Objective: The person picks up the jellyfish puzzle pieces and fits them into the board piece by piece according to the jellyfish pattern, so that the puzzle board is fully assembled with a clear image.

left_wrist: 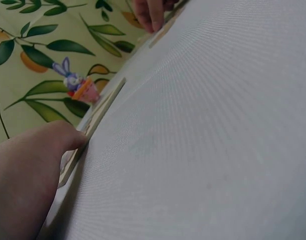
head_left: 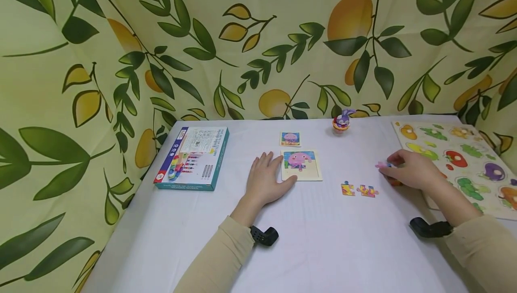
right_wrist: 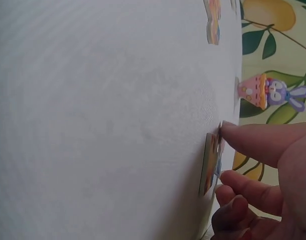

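My left hand (head_left: 264, 180) lies with spread, fairly straight fingers along the left side of a small wooden puzzle tray (head_left: 315, 174). In the left wrist view its thumb touches the edge of the tray (left_wrist: 107, 107). A partly filled pink cartoon picture (head_left: 298, 159) shows inside the tray. At the right, my right hand (head_left: 414, 169) pinches a pink puzzle piece (head_left: 381, 165) between thumb and fingers. Close under that hand another puzzle piece (right_wrist: 207, 162) lies on the cloth, partly hidden. Two yellow and pink pieces (head_left: 348, 189) (head_left: 368, 190) lie between the hands.
A small picture card (head_left: 290, 139) lies behind the tray. A purple rabbit figure (head_left: 342, 122) stands at the back. A boxed toy set (head_left: 191, 158) is at the left, and a large vegetable puzzle board (head_left: 464, 158) lies at the right, beside the right forearm.
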Motion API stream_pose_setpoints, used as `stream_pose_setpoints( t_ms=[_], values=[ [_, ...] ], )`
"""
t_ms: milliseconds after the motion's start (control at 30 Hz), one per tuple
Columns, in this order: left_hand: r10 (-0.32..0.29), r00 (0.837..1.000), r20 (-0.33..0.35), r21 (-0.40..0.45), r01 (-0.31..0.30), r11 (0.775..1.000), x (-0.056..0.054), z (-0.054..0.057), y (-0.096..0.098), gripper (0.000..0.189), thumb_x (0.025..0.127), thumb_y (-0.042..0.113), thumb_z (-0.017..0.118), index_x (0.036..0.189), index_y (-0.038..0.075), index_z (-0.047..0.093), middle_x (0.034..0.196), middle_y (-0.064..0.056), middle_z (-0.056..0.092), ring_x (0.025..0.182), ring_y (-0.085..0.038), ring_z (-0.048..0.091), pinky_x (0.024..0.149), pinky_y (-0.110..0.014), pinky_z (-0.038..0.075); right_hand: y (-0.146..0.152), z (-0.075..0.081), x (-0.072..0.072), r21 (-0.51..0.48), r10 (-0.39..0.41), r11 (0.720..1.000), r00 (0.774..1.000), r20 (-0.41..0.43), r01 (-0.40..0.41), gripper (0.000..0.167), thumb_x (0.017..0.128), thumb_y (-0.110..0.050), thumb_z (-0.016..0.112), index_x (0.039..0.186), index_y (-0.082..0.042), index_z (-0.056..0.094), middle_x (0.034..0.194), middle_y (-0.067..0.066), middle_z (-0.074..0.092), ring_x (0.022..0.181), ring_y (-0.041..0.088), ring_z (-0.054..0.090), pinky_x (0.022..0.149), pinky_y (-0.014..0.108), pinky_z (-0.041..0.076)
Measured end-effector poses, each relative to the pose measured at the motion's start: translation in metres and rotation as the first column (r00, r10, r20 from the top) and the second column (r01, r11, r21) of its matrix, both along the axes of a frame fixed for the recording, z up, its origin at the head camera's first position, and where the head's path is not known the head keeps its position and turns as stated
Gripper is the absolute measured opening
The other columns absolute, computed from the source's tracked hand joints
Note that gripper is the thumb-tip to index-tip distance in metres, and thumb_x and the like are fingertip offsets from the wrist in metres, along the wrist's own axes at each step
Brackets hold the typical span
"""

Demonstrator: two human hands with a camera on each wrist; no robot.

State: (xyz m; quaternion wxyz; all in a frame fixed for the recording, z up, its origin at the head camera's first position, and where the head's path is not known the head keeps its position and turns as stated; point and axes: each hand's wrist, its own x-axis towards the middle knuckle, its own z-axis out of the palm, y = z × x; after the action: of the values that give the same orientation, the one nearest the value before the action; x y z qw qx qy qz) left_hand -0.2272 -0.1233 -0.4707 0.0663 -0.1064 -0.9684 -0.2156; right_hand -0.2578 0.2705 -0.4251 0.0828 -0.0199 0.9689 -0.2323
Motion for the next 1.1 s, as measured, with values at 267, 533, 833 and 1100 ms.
stream_pose_setpoints(
  t_ms=[267,533,833,1100],
  values=[
    [0.000,1.000,-0.013,-0.007,0.000,1.000,0.000,0.000,0.000,0.077,0.091,0.065,0.058,0.150,0.016,0.054,0.160,-0.013,0.040,0.152,-0.031,0.026,0.126,-0.045,0.011,0.001,0.003,0.003,0.035,-0.045,0.998,0.999,0.008,0.044,0.076,0.089,-0.058,0.072,0.117,0.011,0.054,0.090,0.020,0.059,0.082,0.034,0.053,0.062,0.039,0.045],
    [0.001,1.000,-0.008,-0.010,-0.001,1.000,0.000,0.001,0.000,0.078,0.091,0.066,0.057,0.150,0.016,0.053,0.161,-0.013,0.039,0.152,-0.031,0.026,0.126,-0.044,0.010,-0.004,0.000,0.003,0.005,-0.079,0.997,0.997,0.002,0.079,0.070,0.089,-0.054,0.074,0.113,0.009,0.055,0.087,0.017,0.058,0.080,0.032,0.052,0.058,0.034,0.044],
    [0.009,1.000,-0.013,-0.014,-0.010,1.000,-0.002,0.002,-0.002,0.077,0.091,0.066,0.057,0.150,0.016,0.053,0.161,-0.013,0.039,0.152,-0.031,0.027,0.126,-0.044,0.010,-0.009,-0.001,-0.002,-0.066,-0.075,0.995,0.997,-0.034,0.072,0.064,0.088,-0.048,0.078,0.113,0.006,0.052,0.096,0.022,0.060,0.080,0.031,0.056,0.057,0.030,0.047],
    [0.007,1.000,-0.004,-0.018,-0.008,1.000,-0.001,0.002,-0.001,0.077,0.091,0.066,0.058,0.151,0.017,0.053,0.161,-0.012,0.039,0.152,-0.031,0.027,0.126,-0.044,0.010,-0.010,-0.001,0.001,-0.124,-0.075,0.990,0.997,-0.014,0.072,0.065,0.088,-0.045,0.079,0.118,0.005,0.048,0.100,0.024,0.061,0.070,0.024,0.061,0.056,0.032,0.053]
  ],
)
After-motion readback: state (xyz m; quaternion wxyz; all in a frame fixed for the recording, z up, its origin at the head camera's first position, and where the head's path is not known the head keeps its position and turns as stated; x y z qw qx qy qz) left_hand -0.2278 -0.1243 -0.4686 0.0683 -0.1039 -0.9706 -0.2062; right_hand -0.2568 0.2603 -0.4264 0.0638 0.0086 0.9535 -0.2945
